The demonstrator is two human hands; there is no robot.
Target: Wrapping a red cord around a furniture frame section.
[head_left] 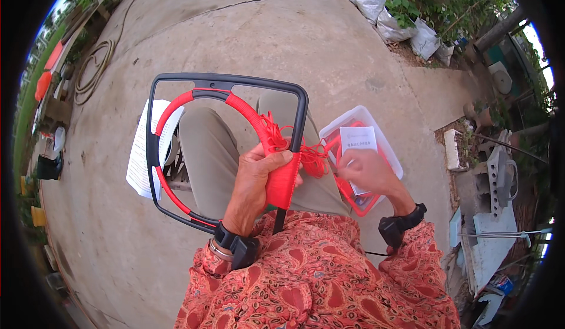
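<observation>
A black squarish frame point(259, 82) with a round inner ring point(241, 107) stands tilted over my lap. Red cord is wound around parts of the ring. My left hand point(259, 179) grips the frame's right side, its thumb pressed on a red wrapped panel point(282, 182). Loose loops of red cord point(315, 159) hang in a tangle beside that thumb. To the right, my right hand point(371, 173) is closed and slightly blurred, its fingertips pinched at the outer end of the cord loops. It hovers over a white booklet point(360, 138).
Beneath my right hand, a translucent plastic box point(391, 152) holds the booklet and red-edged items. Printed sheets point(139, 158) lie left of my knees. A coiled hose point(94, 73) rests on the concrete at the far left; white sacks point(394, 26) line the plants at far right.
</observation>
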